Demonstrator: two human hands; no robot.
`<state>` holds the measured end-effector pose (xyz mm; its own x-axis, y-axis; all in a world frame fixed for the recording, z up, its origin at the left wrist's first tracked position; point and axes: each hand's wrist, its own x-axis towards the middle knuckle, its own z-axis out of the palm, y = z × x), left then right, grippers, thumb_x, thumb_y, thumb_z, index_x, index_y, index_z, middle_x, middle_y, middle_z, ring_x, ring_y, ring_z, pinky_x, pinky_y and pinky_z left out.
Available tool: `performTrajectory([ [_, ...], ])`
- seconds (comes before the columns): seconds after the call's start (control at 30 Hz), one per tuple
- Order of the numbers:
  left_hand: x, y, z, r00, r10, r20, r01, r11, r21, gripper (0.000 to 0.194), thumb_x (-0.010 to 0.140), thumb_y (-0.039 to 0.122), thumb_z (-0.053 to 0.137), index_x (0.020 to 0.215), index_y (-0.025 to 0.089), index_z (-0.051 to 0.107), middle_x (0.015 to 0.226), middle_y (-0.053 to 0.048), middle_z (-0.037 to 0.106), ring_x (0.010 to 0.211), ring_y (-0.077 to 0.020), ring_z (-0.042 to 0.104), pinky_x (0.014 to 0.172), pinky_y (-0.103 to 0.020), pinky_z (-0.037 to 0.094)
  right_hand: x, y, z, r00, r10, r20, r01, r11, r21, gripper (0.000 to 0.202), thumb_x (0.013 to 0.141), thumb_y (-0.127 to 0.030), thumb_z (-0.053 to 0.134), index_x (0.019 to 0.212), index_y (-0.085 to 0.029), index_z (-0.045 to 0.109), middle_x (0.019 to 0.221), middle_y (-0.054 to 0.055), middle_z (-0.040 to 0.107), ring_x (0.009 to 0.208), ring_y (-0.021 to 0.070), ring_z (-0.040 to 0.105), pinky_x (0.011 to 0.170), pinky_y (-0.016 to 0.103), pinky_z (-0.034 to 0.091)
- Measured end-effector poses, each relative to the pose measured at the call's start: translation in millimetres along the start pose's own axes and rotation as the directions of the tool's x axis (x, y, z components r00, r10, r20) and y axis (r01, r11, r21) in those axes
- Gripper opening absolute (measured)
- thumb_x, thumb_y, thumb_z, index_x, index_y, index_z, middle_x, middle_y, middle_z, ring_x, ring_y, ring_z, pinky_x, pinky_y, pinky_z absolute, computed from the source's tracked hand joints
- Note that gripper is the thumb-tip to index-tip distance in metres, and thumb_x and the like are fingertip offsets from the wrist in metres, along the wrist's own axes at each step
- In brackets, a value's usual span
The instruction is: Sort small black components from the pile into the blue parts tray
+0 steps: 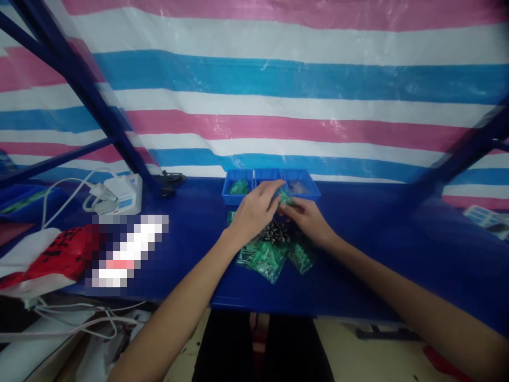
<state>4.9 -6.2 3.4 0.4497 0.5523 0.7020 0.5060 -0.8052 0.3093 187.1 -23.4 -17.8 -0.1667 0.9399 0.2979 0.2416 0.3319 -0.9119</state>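
My left hand (257, 208) and my right hand (309, 216) meet over the middle of the blue table, fingers closed on a small green plastic bag (284, 195). What the bag holds is too blurred to name. Just below my hands lies a loose pile of small black and silvery parts (276, 232). Nearer the table's front edge are several green bags with pale slim pieces inside (264, 260), and another such bag (300, 257) rests to their right. Behind my hands stand blue bins (233, 200) in a row; the left bin has a green bag (238, 187) in it.
A white power strip (129, 193) with plugged cables sits on the left, near a small black object (167, 192). A red and white bag (71, 252) lies at the left edge. Dark blue frame posts (99, 114) rise at both sides before a striped sheet (278, 79).
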Motion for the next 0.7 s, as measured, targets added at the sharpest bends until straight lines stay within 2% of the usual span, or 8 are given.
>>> performTrajectory([
  [0.13,-1.7,0.0,1.3,0.997,0.052,0.065,-0.046,0.995,-0.083,0.035,0.096,0.014,0.052,0.131,0.019,0.054,0.144,-0.012,0.053,0.13,-0.0227,0.055,0.107,-0.042,0.051,-1.1,-8.2,-1.6,0.999,-0.022,-0.048,0.023,0.999,0.023,0.033,0.086,-0.052,0.068,0.09,-0.019,0.073,0.087,0.005,0.07,0.074,0.0195,0.064,0.062,0.032,0.055],
  [0.27,-2.0,1.5,4.1,0.985,0.1,0.137,-0.075,0.981,-0.179,0.053,0.091,0.01,0.058,0.141,0.024,0.046,0.144,-0.009,0.054,0.136,-0.0232,0.051,0.111,-0.047,0.048,-0.1,-12.7,-5.2,0.992,-0.084,-0.096,0.088,0.995,0.042,0.032,0.085,-0.053,0.069,0.086,-0.021,0.074,0.117,0.008,0.067,0.093,0.023,0.065,0.062,0.031,0.058],
  [0.33,-1.4,1.1,5.7,0.986,0.104,0.132,-0.077,0.978,-0.196,0.055,0.091,0.01,0.057,0.143,0.025,0.045,0.143,-0.008,0.056,0.135,-0.0227,0.051,0.112,-0.047,0.048,0.6,-11.0,-6.7,0.992,-0.088,-0.09,0.094,0.993,0.065,0.032,0.087,-0.052,0.067,0.082,-0.022,0.074,0.117,0.008,0.066,0.095,0.0225,0.064,0.063,0.03,0.058],
  [0.47,-0.2,-2.5,6.6,0.997,0.022,0.073,-0.006,0.98,-0.201,0.045,0.098,0.012,0.05,0.142,0.024,0.048,0.134,-0.009,0.063,0.121,-0.0218,0.063,0.102,-0.045,0.056,2.1,-4.5,-9.6,0.992,-0.072,-0.101,0.085,0.987,0.137,0.031,0.092,-0.051,0.061,0.086,-0.022,0.073,0.103,0.006,0.066,0.081,0.0172,0.064,0.066,0.031,0.057],
  [0.57,0.5,-6.0,4.7,0.997,-0.067,0.039,0.073,0.976,-0.204,0.048,0.099,0.014,0.049,0.145,0.025,0.046,0.132,-0.009,0.064,0.114,-0.0225,0.066,0.094,-0.044,0.059,3.0,-4.6,-11.4,0.992,-0.066,-0.109,0.079,0.99,0.114,0.027,0.093,-0.047,0.061,0.094,-0.023,0.073,0.098,0.004,0.069,0.073,0.0154,0.063,0.07,0.032,0.057],
  [0.63,1.6,-9.3,2.1,0.994,-0.108,0.019,0.11,0.972,-0.206,0.048,0.098,0.014,0.05,0.144,0.027,0.048,0.132,-0.008,0.064,0.111,-0.022,0.066,0.09,-0.043,0.059,2.9,-8.1,-11.9,0.993,-0.05,-0.111,0.06,0.994,0.087,0.025,0.091,-0.045,0.063,0.101,-0.024,0.073,0.101,0.004,0.072,0.068,0.0151,0.063,0.071,0.035,0.057],
  [0.7,3.2,-14.3,-2.2,0.989,-0.148,0.014,0.148,0.963,-0.223,0.041,0.098,0.014,0.052,0.136,0.028,0.057,0.124,-0.006,0.067,0.103,-0.0198,0.068,0.086,-0.039,0.06,1.7,-12.9,-11.6,0.994,-0.04,-0.097,0.048,0.995,0.084,0.028,0.091,-0.044,0.064,0.112,-0.027,0.073,0.115,0.005,0.072,0.075,0.0177,0.068,0.072,0.036,0.058],
])
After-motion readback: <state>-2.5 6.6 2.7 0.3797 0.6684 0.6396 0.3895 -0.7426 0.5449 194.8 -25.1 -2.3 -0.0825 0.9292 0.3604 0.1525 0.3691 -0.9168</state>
